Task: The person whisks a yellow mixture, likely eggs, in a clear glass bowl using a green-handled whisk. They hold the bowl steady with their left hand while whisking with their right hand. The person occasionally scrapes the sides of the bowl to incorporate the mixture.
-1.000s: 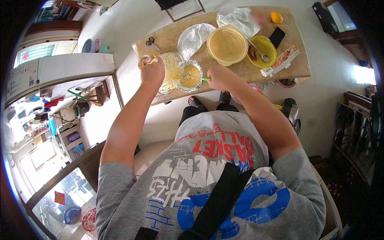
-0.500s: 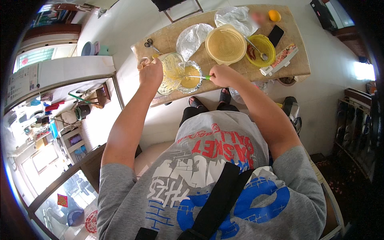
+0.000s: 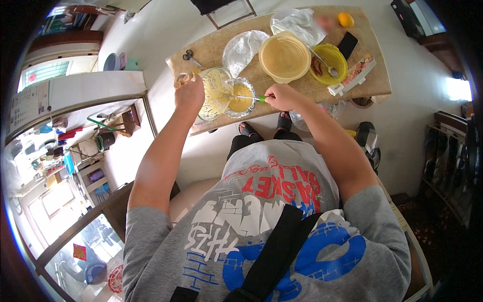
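My left hand (image 3: 190, 93) is closed on the rim of a clear glass bowl (image 3: 205, 117) smeared inside with pale yellow batter. The bowl is tipped to the right, its lip over a round foil pan (image 3: 250, 86). Yellow batter (image 3: 241, 103) lies in the pan. From the right, my right hand (image 3: 282, 96) grips the green handle of a utensil (image 3: 261, 99). Its thin metal shaft reaches across the pan to the bowl's lip; batter hides the head, so its kind is unclear.
Scissors (image 3: 188, 54) and eggshells (image 3: 181, 79) lie near the left hand. Beyond the pan are a plastic-covered plate (image 3: 242, 53), a cream strainer basket (image 3: 285, 55) and a yellow basket (image 3: 340, 55) with a spoon (image 3: 329, 69). Farther right sit a phone (image 3: 347, 46), a long box (image 3: 358, 76) and an orange fruit (image 3: 346, 19).
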Demonstrator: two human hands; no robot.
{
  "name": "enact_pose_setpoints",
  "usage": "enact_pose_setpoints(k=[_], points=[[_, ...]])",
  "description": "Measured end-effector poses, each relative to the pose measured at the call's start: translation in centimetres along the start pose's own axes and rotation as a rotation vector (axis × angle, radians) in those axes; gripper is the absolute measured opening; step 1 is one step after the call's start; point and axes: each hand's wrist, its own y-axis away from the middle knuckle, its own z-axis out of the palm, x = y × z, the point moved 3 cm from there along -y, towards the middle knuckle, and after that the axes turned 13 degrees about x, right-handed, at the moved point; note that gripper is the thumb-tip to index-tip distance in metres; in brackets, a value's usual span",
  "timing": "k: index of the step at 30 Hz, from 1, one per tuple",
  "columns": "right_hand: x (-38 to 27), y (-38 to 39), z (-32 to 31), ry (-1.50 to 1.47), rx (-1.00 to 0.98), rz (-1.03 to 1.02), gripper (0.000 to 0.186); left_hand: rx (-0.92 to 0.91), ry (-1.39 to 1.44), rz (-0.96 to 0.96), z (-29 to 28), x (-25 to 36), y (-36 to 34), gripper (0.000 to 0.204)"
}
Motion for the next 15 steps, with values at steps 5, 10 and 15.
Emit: enact_pose_setpoints(k=[5,10,15], points=[[-0.2,-1.3,0.2,-0.051,0.057,0.075,0.021,-0.026,-0.015,0.012,0.0,0.2,-0.1,0.046],[1.1,-0.9,0.9,-0.076,-0.124,0.161,0.022,0.007,-0.007,0.017,-0.2,0.2,0.0,0.046],[0.8,0.4,0.1,-0.174,-0.058,0.107,0.023,0.127,-0.050,0.083,1.0,-0.6,0.1,0.045]])
